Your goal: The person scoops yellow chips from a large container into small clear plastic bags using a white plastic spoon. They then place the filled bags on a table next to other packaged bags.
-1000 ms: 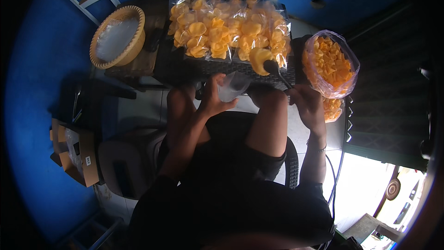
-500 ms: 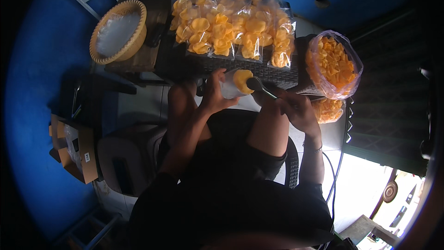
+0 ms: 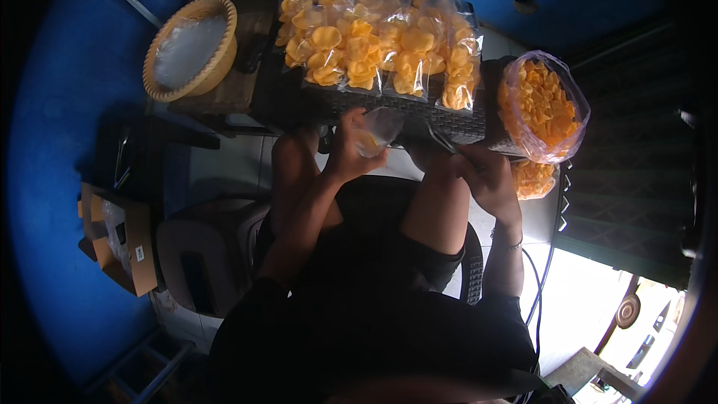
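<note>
Over my knees, my left hand [image 3: 351, 151] grips a small clear plastic bag [image 3: 380, 129], its mouth tilted up to the right. A yellow-orange round chip [image 3: 366, 142] shows through the plastic in its lower part. To the right, above my right thigh, my right hand [image 3: 488, 179] is closed around the handle of a shiny metal utensil [image 3: 440, 136]. Its far end is dark and hard to make out, so I cannot tell tongs from a spoon. That end is apart from the bag's mouth.
Filled clear bags of chips [image 3: 363, 45] lie in rows on a dark woven table [image 3: 464, 126]. A large open plastic sack of chips [image 3: 542, 105] stands right, another bag of chips [image 3: 534, 178] below it. Far left are a wicker basket [image 3: 224, 49] with plastic bags and a cardboard box [image 3: 140, 251].
The chip at the bag's mouth has gone down inside the bag. My right hand has drawn the utensil slightly right, away from the bag; my left hand has barely moved.
</note>
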Motion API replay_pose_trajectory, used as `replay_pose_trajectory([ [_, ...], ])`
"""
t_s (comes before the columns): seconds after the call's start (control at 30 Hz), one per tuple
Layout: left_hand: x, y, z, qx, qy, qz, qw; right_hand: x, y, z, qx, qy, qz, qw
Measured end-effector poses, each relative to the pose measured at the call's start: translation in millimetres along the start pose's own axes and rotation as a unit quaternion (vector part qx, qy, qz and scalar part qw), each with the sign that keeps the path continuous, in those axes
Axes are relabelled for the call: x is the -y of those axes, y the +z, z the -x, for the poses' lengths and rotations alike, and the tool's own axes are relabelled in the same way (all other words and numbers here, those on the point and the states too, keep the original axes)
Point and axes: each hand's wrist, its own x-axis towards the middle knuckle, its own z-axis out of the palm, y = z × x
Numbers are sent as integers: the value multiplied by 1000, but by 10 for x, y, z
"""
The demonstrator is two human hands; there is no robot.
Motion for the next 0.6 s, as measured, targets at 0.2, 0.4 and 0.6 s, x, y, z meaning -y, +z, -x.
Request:
replay_pose_trajectory([
  [0.2, 59, 44, -34, -31, 1, 75, 997, -244, -211, -104, -141, 19, 56, 988],
  [0.4, 30, 71, 31, -29, -39, 128, 991, -732, -662, -331, -361, 65, 315, 875],
  [0.6, 27, 139, 40, -15, -31, 104, 994, -1387, -1495, -470, -391, 225, 449, 771],
])
